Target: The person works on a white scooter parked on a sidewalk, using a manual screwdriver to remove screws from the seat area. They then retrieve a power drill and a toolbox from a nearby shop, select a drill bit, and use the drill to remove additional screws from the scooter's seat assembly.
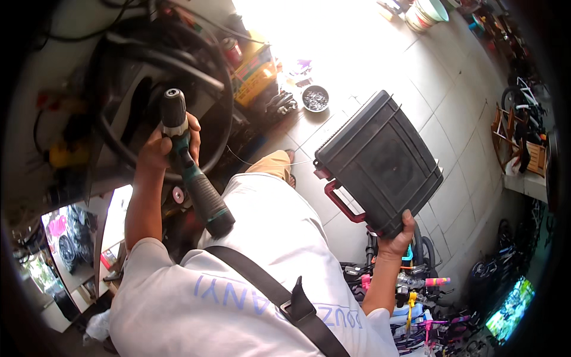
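A green and black cordless drill is gripped near its chuck end by my left hand, fingers wrapped round it, with the chuck pointing up in the frame. At the right, a closed black hard plastic case with a red handle is held out over the tiled floor. My right hand grips that case at its lower corner, with the thumb showing on its edge. The drill and case are apart.
Left lie coiled black hoses or tyres, a yellow box and mirrors. A bowl of small metal parts sits on the tiled floor. Bicycles with colourful grips crowd the lower right; a wooden chair stands far right.
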A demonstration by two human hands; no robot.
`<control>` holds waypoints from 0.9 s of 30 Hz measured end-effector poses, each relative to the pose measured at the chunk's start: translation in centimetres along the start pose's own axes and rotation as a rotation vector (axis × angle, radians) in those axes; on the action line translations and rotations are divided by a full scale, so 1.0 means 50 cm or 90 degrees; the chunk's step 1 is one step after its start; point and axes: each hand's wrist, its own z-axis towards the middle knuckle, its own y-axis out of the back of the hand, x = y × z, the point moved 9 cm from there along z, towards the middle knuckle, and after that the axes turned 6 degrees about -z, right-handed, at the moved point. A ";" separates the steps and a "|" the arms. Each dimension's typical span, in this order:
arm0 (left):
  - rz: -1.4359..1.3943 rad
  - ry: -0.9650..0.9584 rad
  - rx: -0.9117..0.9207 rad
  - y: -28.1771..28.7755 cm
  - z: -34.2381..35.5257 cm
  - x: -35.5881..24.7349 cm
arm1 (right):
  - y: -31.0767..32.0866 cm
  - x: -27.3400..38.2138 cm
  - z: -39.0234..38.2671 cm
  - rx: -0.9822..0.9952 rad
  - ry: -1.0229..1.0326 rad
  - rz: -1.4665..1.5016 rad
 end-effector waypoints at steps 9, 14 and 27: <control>-0.022 0.021 -0.079 0.110 0.484 0.049 | 0.089 0.130 0.260 -0.223 0.000 0.071; -0.203 0.068 -0.133 0.153 0.754 0.082 | 0.104 0.270 0.423 -0.265 0.024 0.118; -0.178 0.258 -0.645 0.322 1.136 0.215 | -0.012 0.649 1.242 -0.111 -0.045 -0.007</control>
